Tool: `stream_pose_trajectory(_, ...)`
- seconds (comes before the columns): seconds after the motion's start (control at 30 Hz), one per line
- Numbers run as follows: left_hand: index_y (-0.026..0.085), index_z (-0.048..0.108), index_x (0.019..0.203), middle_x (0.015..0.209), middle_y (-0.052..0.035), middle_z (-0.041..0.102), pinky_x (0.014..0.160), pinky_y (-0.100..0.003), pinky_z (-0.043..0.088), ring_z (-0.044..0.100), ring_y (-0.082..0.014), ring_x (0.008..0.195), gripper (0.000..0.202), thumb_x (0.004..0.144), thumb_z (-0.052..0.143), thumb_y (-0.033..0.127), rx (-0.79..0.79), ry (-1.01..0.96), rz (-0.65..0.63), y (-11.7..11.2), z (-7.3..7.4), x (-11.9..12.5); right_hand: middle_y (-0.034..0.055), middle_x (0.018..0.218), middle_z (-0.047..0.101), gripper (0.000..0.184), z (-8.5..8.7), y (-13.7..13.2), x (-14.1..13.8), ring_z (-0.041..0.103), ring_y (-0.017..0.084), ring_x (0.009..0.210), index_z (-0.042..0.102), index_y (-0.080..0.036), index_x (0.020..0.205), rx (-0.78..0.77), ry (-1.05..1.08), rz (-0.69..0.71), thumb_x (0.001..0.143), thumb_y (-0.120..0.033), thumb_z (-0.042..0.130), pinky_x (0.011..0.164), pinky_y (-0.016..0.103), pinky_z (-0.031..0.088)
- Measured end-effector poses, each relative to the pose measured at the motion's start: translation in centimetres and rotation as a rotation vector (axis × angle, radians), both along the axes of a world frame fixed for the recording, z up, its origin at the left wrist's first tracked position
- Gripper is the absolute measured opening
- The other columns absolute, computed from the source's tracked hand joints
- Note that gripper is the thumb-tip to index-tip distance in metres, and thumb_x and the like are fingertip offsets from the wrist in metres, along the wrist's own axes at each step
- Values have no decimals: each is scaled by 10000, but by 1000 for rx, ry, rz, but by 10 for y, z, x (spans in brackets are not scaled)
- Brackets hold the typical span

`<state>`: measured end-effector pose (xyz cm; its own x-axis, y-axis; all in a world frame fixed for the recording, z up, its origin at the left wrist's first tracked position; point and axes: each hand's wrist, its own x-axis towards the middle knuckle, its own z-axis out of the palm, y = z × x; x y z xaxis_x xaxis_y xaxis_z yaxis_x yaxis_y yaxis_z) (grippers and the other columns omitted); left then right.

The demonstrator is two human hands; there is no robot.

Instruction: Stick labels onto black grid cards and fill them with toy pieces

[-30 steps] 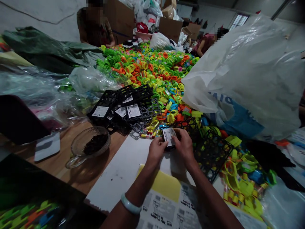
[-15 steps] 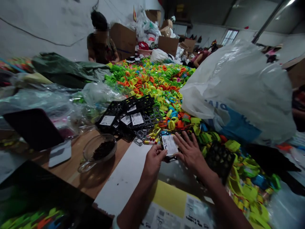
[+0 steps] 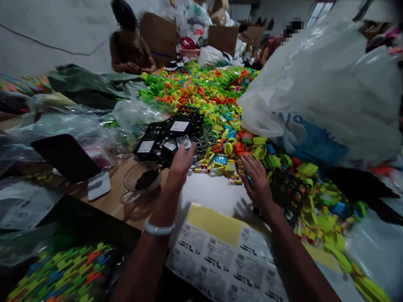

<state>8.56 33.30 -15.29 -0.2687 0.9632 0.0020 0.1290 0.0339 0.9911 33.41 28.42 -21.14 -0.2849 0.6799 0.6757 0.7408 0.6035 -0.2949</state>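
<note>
My left hand [image 3: 179, 165] reaches out to a stack of black plastic grids [image 3: 170, 134] that carry white labels. Its fingertips pinch a small labelled black grid piece [image 3: 184, 141] at the stack's near edge. My right hand [image 3: 256, 178] lies flat with fingers spread on loose coloured plastic pieces [image 3: 226, 161], beside another black grid [image 3: 286, 195] to its right. Nothing is gripped in it. A sheet of printed labels [image 3: 220, 256] with a yellow strip lies on a white board [image 3: 208, 193] between my forearms.
A glass bowl [image 3: 141, 180] of dark bits and a phone on a stand [image 3: 67, 157] sit at the left. A large white plastic bag [image 3: 330, 92] fills the right. A heap of coloured pieces [image 3: 201, 88] covers the table behind. Two people [image 3: 129, 48] [image 3: 273, 46] sit at the far end.
Both hands held the labelled piece together over the white board. Now my left hand has carried it left to the stack, and my right hand has moved off onto the loose pieces.
</note>
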Motion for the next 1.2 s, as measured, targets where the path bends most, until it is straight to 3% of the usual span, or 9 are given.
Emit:
stream_pose_trajectory(0.1, 204, 667, 981, 1115, -74, 695, 1024, -381, 396, 573, -243, 1114, 294, 741, 726, 363, -19, 233, -419, -57, -21, 32, 100, 1426, 514, 469, 2, 5, 8, 444, 215, 1350, 407, -242, 1437, -73, 151, -33, 971, -281, 449, 1132, 468, 367)
stream_pose_trajectory(0.17, 204, 690, 987, 1075, -90, 711, 960, -401, 425, 606, -254, 1040, 238, 795, 664, 342, -65, 499, -755, -89, -36, 53, 93, 1384, 554, 430, 5, 7, 11, 488, 208, 1306, 455, -242, 1402, -110, 263, -45, 976, -295, 442, 1105, 444, 403)
stream_pose_trajectory(0.27, 193, 708, 943, 975, -100, 716, 872, -412, 423, 623, -258, 924, 186, 829, 591, 281, -106, 730, -989, -112, -51, 73, 81, 1292, 619, 346, 14, 0, 15, 546, 192, 1230, 550, -236, 1305, -161, 368, -22, 976, -273, 450, 1071, 397, 434)
stream_pose_trajectory(0.43, 187, 705, 862, 878, -87, 703, 780, -372, 392, 605, -224, 814, 247, 873, 472, 270, -130, 792, -1021, -112, -60, 74, 68, 1060, 695, 229, 20, -60, 19, 639, 176, 995, 624, -210, 1121, -346, 205, 75, 970, -216, 452, 876, 324, 516)
stream_pose_trajectory(0.53, 175, 688, 850, 875, -97, 690, 790, -382, 371, 597, -232, 821, 294, 892, 422, 293, -126, 811, -998, -113, -63, 72, 83, 1037, 694, 209, 6, -105, 15, 624, 223, 981, 593, -184, 1133, -411, -12, 59, 949, -245, 514, 859, 386, 507)
stream_pose_trajectory(0.63, 166, 680, 858, 875, -107, 687, 822, -398, 356, 594, -241, 842, 308, 896, 406, 301, -126, 813, -992, -116, -64, 71, 92, 1029, 689, 254, -13, -131, 10, 618, 242, 950, 566, -165, 1152, -462, -81, 8, 919, -267, 574, 830, 414, 507)
stream_pose_trajectory(0.8, 170, 673, 858, 885, -102, 704, 845, -391, 348, 591, -228, 846, 308, 887, 378, 255, -134, 807, -1001, -120, -63, 69, 70, 977, 688, 198, -31, -141, 5, 615, 208, 886, 584, -187, 1113, -424, -33, 4, 926, -248, 569, 794, 379, 501)
stream_pose_trajectory(1.0, 183, 629, 776, 817, -79, 692, 819, -364, 357, 585, -208, 788, 309, 909, 372, 292, -142, 823, -984, -124, -60, 70, 113, 1080, 668, 385, -35, -148, 5, 590, 216, 975, 526, -182, 1275, -218, -45, 38, 901, -106, 573, 834, 392, 499)
stream_pose_trajectory(1.2, 191, 602, 746, 787, -71, 687, 777, -349, 364, 606, -214, 784, 330, 935, 358, 307, -147, 890, -979, -125, -59, 73, 145, 1118, 643, 397, -41, -147, 8, 563, 234, 1034, 538, -154, 1241, -138, -9, 102, 865, -32, 573, 866, 412, 498)
